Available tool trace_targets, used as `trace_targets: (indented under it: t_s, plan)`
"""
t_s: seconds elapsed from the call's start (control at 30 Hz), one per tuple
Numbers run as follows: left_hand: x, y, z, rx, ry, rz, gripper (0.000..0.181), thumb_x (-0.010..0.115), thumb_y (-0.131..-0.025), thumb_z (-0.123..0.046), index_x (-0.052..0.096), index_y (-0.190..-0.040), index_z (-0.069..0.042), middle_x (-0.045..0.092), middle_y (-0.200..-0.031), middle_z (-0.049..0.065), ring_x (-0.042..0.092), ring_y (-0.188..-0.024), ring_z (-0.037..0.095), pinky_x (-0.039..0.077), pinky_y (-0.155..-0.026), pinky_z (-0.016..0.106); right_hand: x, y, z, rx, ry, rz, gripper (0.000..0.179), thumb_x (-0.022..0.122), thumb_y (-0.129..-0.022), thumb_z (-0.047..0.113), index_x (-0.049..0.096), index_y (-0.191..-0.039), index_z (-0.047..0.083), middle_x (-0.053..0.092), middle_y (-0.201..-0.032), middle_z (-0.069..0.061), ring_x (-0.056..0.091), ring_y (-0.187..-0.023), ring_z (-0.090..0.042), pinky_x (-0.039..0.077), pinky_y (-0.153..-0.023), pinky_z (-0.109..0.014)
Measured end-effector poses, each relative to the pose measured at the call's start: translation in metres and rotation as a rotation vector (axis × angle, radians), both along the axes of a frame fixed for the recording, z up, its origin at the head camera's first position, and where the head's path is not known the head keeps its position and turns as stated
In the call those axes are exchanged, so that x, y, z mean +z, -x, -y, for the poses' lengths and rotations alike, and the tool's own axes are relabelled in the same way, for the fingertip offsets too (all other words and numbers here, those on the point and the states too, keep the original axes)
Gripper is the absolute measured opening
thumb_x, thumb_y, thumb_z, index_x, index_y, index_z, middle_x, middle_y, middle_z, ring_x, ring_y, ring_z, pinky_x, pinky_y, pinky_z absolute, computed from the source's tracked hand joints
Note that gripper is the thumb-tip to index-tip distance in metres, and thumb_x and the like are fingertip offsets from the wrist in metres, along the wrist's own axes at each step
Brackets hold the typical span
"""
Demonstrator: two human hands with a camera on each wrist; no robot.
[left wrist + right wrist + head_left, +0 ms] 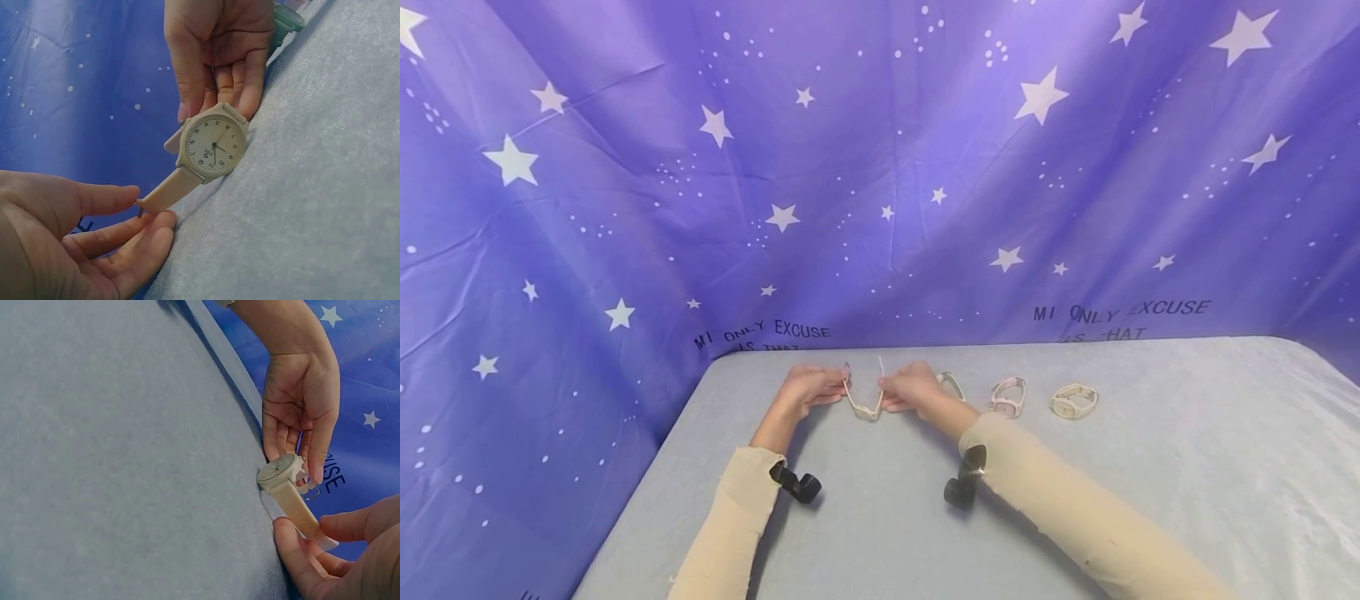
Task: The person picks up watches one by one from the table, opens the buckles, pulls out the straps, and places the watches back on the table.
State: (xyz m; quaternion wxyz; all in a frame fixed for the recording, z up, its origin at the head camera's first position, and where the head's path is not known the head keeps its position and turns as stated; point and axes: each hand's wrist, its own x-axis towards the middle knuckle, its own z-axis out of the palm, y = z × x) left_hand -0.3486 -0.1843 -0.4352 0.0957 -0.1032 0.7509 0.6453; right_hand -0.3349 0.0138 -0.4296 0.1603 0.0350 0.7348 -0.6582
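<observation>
A cream wristwatch with its strap unfastened is held between both hands over the table, its two strap halves raised in a V. The left hand pinches the strap half with the buckle between thumb and fingers. On the other side, the right hand pinches the free strap end. In the left wrist view the pale round dial of the watch faces the camera, with dark numerals and hands. The right wrist view shows the watch low against the cloth; whether it touches is hard to tell.
Right of the hands stand three more watches: a greenish one partly hidden by the right wrist, a pinkish one and a cream-yellow one. A pale grey-blue cloth covers the table. Behind hangs a purple star-patterned curtain.
</observation>
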Motion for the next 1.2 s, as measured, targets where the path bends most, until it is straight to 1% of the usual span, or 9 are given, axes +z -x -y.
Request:
trace_targets:
  t_s: [0.07,0.23,0.3,0.47,0.7,0.87,1.1,1.2]
  plan:
    - [-0.0006,0.0001,0.0002,0.002,0.002,-0.004,0.034,0.07,-0.094,-0.005,0.064,-0.12,0.015,0.078,-0.094,0.019,0.071,-0.069,0.01,0.064,-0.075,0.027,0.0006,-0.0006,0.0011,-0.002,-0.006,-0.004,0.024,0.064,-0.096,0.002,0.063,-0.109,-0.018,0.066,-0.068,-0.01,0.063,-0.052,-0.008,0.063,-0.061,-0.026]
    - [-0.0024,0.0007,-0.0006,-0.005,0.011,-0.006,0.034,0.07,-0.094,-0.006,0.064,-0.119,0.016,0.074,-0.079,0.005,0.069,-0.065,0.008,0.063,-0.071,0.024,0.0003,0.0008,0.0026,-0.011,-0.015,0.001,0.027,0.063,-0.097,0.003,0.061,-0.113,-0.02,0.062,-0.066,-0.008,0.061,-0.051,-0.008,0.062,-0.059,-0.024]
    - [-0.0024,0.0008,-0.001,-0.007,0.017,-0.009,0.034,0.07,-0.094,-0.006,0.064,-0.118,0.016,0.073,-0.076,0.003,0.068,-0.065,0.008,0.063,-0.07,0.023,0.0003,0.0015,0.003,-0.013,-0.017,0.002,0.028,0.063,-0.098,0.003,0.061,-0.113,-0.02,0.061,-0.066,-0.007,0.061,-0.05,-0.007,0.062,-0.058,-0.023]
    - [-0.0013,0.0001,-0.0017,-0.004,0.037,-0.004,0.032,0.071,-0.094,-0.008,0.066,-0.116,0.016,0.071,-0.075,0.002,0.067,-0.063,0.007,0.062,-0.068,0.022,0.0006,0.0012,0.0034,-0.027,-0.025,-0.008,0.028,0.063,-0.098,0.004,0.061,-0.113,-0.02,0.062,-0.066,-0.007,0.061,-0.05,-0.008,0.061,-0.057,-0.022]
    - [0.0008,-0.002,-0.0039,-0.005,0.061,0.006,0.036,0.069,-0.094,-0.008,0.063,-0.12,0.016,0.07,-0.076,0.004,0.067,-0.063,0.007,0.063,-0.068,0.023,0.0009,-0.0001,0.0055,-0.061,-0.045,-0.024,0.026,0.062,-0.096,0.003,0.062,-0.11,-0.018,0.066,-0.067,-0.009,0.06,-0.05,-0.007,0.061,-0.057,-0.022]
    - [0.0021,-0.0024,-0.0047,-0.005,0.056,0.008,0.037,0.069,-0.094,-0.008,0.063,-0.122,0.016,0.07,-0.073,0.002,0.066,-0.062,0.006,0.062,-0.066,0.022,0.001,-0.0004,0.0067,-0.069,-0.056,-0.029,0.025,0.061,-0.096,0.003,0.062,-0.109,-0.017,0.065,-0.066,-0.009,0.06,-0.049,-0.007,0.061,-0.057,-0.023]
    - [-0.0001,-0.0013,-0.0047,-0.008,0.042,0.013,0.036,0.066,-0.096,-0.007,0.062,-0.122,0.016,0.07,-0.073,0.002,0.065,-0.059,0.006,0.061,-0.063,0.021,0.0008,-0.0008,0.0066,-0.06,-0.076,-0.034,0.029,0.059,-0.095,0.002,0.06,-0.115,-0.018,0.068,-0.071,-0.012,0.061,-0.05,-0.007,0.061,-0.058,-0.023]
    - [0.0001,-0.001,-0.0048,0.001,0.036,0.017,0.036,0.065,-0.095,-0.007,0.061,-0.124,0.016,0.069,-0.072,0.002,0.064,-0.058,0.006,0.061,-0.063,0.02,0.0007,-0.0006,0.0068,-0.057,-0.079,-0.03,0.03,0.059,-0.094,0.002,0.06,-0.117,-0.018,0.068,-0.073,-0.013,0.061,-0.051,-0.008,0.062,-0.06,-0.024]
